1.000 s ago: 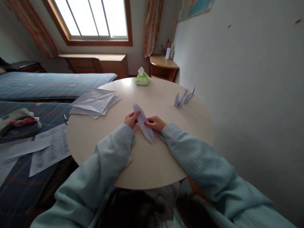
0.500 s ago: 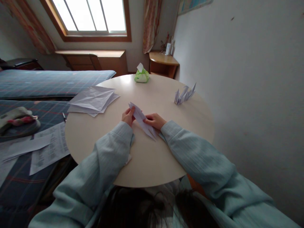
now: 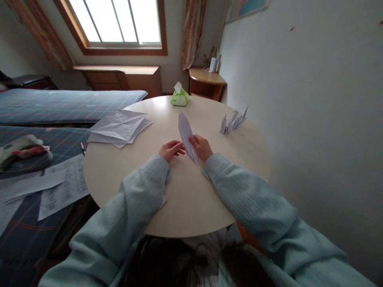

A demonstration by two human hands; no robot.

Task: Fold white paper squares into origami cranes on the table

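A long, narrow piece of folded white paper (image 3: 186,133) stands tilted above the middle of the round table (image 3: 191,207), its lower end split into points. My right hand (image 3: 202,146) grips it by its right side, thumb on the near face. Just left of the paper is my left hand (image 3: 172,150), fingers loosely stretched toward its lower part; whether the fingertips touch it I cannot tell. Several finished-looking folded paper figures (image 3: 233,121) stand in a row at the table's right. On the left lies a stack of creased paper sheets (image 3: 119,126).
A green tissue pack (image 3: 180,97) sits at the table's far edge. A white wall (image 3: 314,119) runs close along the right. To the left, a plaid bed (image 3: 24,223) holds printed sheets (image 3: 64,191), a pen (image 3: 83,148) and a grey pouch (image 3: 25,153).
My left hand has let go of the folded paper's upper end and dropped lower. My right hand has turned the paper more upright and raised it.
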